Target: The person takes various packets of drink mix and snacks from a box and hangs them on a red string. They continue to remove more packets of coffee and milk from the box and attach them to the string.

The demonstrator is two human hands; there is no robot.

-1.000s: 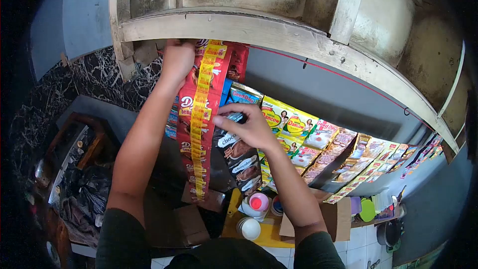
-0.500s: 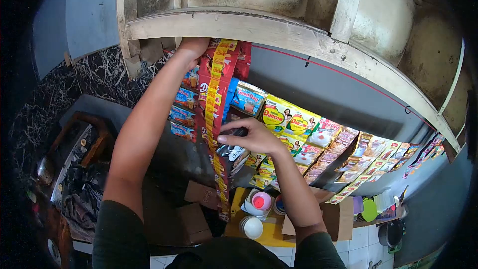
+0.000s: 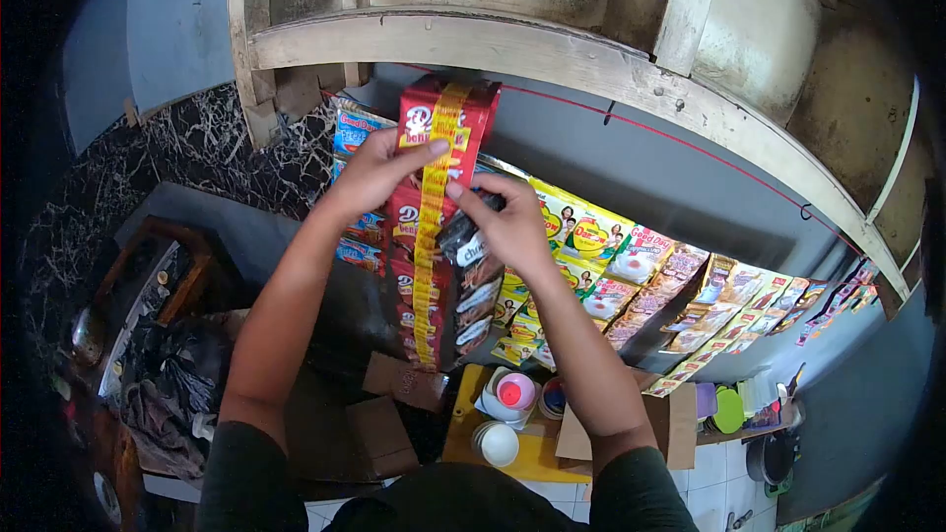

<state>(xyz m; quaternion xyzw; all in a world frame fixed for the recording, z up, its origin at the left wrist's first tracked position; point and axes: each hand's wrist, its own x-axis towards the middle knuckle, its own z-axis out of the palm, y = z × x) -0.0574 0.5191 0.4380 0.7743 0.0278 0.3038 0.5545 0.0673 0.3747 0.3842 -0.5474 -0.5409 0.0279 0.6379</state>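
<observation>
A strip of red sachets (image 3: 419,241) with a yellow printed band down its middle hangs from the red string under the shelf. My left hand (image 3: 374,175) grips the strip's left edge, thumb lying on the front. On the right side, my right hand (image 3: 517,232) pinches the same strip, its thumb near the yellow band and its other fingers partly hidden. Just below my right hand hang dark sachets (image 3: 476,300) marked "choc". Blue sachets (image 3: 357,133) hang behind my left hand.
Yellow Dancow sachets (image 3: 591,236) and more strips hang along the red string (image 3: 709,153) to the right. Overhead runs a wooden shelf edge (image 3: 473,37). Below are a white bowl (image 3: 500,446), a pink cup (image 3: 515,391) and cardboard boxes (image 3: 680,429).
My left hand has come down from the shelf edge to the strip's side. The strip's lower end has risen and its front has turned to face me. My right hand has moved up onto it.
</observation>
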